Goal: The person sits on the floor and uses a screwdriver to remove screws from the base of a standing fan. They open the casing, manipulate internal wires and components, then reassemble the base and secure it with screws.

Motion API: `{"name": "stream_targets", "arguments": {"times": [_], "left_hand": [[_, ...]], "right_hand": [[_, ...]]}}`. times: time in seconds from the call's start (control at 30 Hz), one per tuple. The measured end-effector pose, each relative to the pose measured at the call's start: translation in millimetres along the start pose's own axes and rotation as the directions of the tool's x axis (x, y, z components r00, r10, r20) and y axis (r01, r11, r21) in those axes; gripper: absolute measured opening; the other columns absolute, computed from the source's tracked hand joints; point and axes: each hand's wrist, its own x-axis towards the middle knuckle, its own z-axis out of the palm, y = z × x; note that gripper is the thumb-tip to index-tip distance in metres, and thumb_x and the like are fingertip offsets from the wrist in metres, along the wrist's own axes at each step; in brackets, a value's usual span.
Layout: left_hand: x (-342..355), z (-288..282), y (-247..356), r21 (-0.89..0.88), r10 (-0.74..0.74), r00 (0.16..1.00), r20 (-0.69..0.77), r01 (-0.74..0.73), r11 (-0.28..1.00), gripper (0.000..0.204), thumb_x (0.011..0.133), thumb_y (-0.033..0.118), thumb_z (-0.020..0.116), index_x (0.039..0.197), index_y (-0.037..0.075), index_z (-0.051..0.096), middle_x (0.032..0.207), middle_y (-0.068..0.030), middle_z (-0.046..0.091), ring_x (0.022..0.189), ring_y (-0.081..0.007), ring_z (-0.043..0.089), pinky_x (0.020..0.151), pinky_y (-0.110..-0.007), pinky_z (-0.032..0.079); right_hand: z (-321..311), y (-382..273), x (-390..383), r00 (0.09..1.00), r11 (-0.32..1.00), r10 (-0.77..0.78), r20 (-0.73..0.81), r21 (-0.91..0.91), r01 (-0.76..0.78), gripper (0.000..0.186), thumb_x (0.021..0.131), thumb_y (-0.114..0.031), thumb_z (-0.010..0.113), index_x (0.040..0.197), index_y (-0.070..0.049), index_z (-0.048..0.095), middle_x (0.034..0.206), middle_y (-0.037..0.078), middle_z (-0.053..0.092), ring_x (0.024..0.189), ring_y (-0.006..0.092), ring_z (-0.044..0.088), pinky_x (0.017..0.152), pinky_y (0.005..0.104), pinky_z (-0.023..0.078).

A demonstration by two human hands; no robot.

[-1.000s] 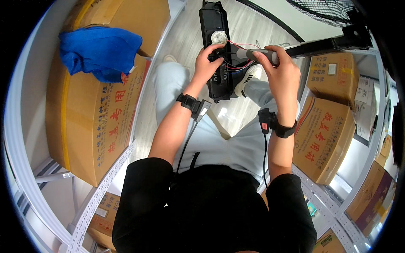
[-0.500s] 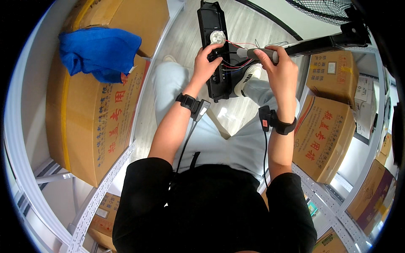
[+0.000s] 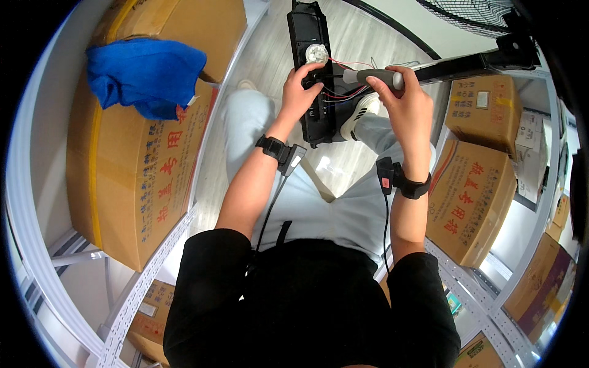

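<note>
My right hand point(image 3: 410, 101) is closed round the grey handle of a screwdriver point(image 3: 380, 77), whose dark shaft points left. The screwdriver's tip reaches a long black plastic housing point(image 3: 308, 30), open-faced, standing lengthwise beyond my knees. My left hand point(image 3: 297, 98) grips the housing near its middle, thumb and index finger on either side of the spot where the tip meets it. What lies under the fingertips is too small to make out. Just above them sits a round whitish translucent part point(image 3: 316, 54). Thin red and white wires point(image 3: 350, 95) run rightward from the housing.
A black pole point(image 3: 472, 64) and wire fan grille point(image 3: 469, 15) stand at the far right. Cardboard boxes point(image 3: 129, 184) fill the left shelf, a blue cloth point(image 3: 144, 73) draped over them. More boxes point(image 3: 472, 196) stand on the right shelf. My shoe point(image 3: 362, 115) is beside the housing.
The screwdriver handle has turned slightly in my right hand, and the right fingers have shifted a little on it. My left hand and the housing stay in place.
</note>
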Motion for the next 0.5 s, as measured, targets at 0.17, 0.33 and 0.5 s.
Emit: {"name": "stream_targets", "arguments": {"times": [0.17,0.33,0.5], "left_hand": [[0.3,0.3,2.3,-0.015,0.000,1.000,0.005,0.000,1.000,0.047,0.076,0.002,0.075,0.120,0.016,0.067,0.115,-0.0108,0.063,0.111,-0.0291,0.062,0.097,-0.037,0.049],[1.3,1.4,-3.7,-0.071,-0.014,1.000,-0.007,0.014,0.997,0.048,0.076,0.002,0.075,0.121,0.016,0.067,0.116,-0.0107,0.064,0.111,-0.0283,0.062,0.097,-0.037,0.049],[1.7,1.8,-5.4,-0.097,-0.012,1.000,0.004,0.013,0.995,0.048,0.076,0.001,0.075,0.121,0.016,0.068,0.116,-0.0098,0.064,0.112,-0.0279,0.062,0.098,-0.036,0.048]], "right_hand": [[3.8,2.3,-1.3,0.999,0.999,-0.032,-0.024,-0.021,0.032,0.041,0.085,-0.037,0.078,0.108,-0.007,0.063,0.071,0.014,0.070,0.066,0.0300,0.071,0.058,0.0377,0.053],[3.4,-1.2,-9.4,0.992,0.981,-0.129,-0.014,0.146,0.130,0.039,0.084,-0.028,0.080,0.109,-0.006,0.062,0.082,0.016,0.071,0.071,0.0283,0.072,0.062,0.0371,0.054],[-4.6,-9.4,-10.0,0.995,0.995,-0.066,0.069,0.077,0.061,0.038,0.082,-0.023,0.082,0.109,-0.005,0.063,0.083,0.015,0.072,0.073,0.0274,0.072,0.063,0.0362,0.055]]}}
